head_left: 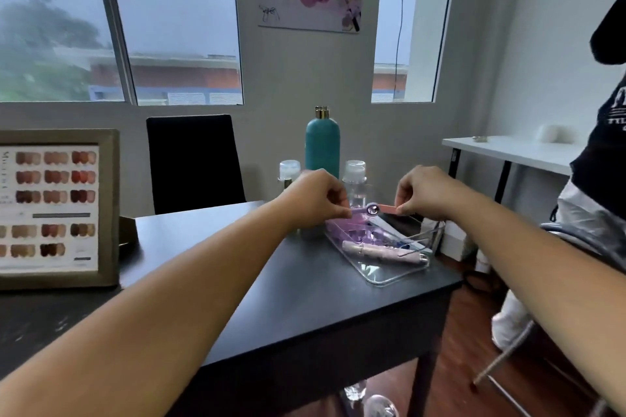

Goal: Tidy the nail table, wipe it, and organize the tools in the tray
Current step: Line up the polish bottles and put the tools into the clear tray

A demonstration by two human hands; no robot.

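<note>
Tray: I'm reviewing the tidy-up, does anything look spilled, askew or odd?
Nothing looks spilled. The clear tray sits near the right edge of the table, with a beige tool lying crosswise in it.

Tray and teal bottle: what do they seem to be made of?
The tray looks like clear glossy plastic, perhaps acrylic: the table shows through it. The teal bottle looks matte opaque plastic, possibly coated metal; its pump top shines gold.
</note>
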